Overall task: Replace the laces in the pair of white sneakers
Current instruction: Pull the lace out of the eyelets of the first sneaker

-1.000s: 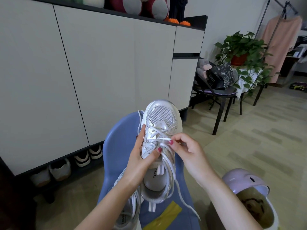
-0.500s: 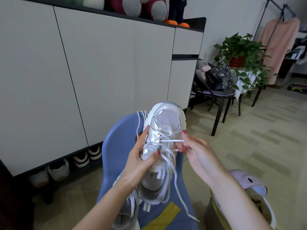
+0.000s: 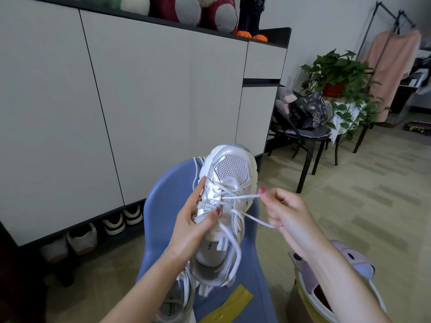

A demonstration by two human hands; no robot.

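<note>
glossy silver sneaker [image 3: 229, 183] with mesh toe, woven cloth lace [image 3: 242, 196], smooth plastic chair [image 3: 163, 183].

Left hand [image 3: 189, 227] grips a white sneaker [image 3: 224, 206] above a blue chair [image 3: 168, 197]; right hand [image 3: 285, 210] pinches its white lace [image 3: 242, 197], drawn taut rightward; second sneaker [image 3: 179, 299] lies near-left

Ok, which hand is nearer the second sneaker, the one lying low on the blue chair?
Left. The left hand grips the raised sneaker just above the second sneaker; the right hand pulls lace out to the side.
</note>
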